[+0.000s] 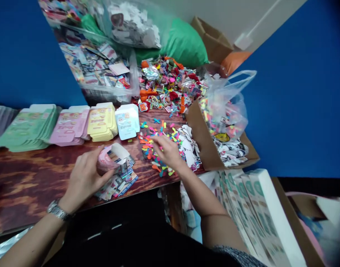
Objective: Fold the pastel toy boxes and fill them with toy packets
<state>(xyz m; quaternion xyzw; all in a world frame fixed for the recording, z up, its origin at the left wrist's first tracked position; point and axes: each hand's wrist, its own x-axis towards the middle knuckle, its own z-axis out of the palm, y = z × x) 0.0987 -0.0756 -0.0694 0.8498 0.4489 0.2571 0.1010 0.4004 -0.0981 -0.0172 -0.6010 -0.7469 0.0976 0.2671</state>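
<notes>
My left hand (85, 177), with a watch on the wrist, is closed around a small pink and white paper box (112, 158) held open just above the wooden table (33, 178). Under it lies a loose pile of small printed cards (119, 183). My right hand (166, 151) reaches into a scatter of small colourful plastic pieces (155, 139) on the table, fingers curled down onto them; what they pinch is hidden.
Stacks of flat boxes lie along the back: green (27, 126), pink (68, 124), yellow (101, 120), blue (127, 120). A heap of trinkets (170, 83), a clear bin of cards (103, 70), a cardboard box with a plastic bag (228, 111), and white cartons (258, 207) stand around.
</notes>
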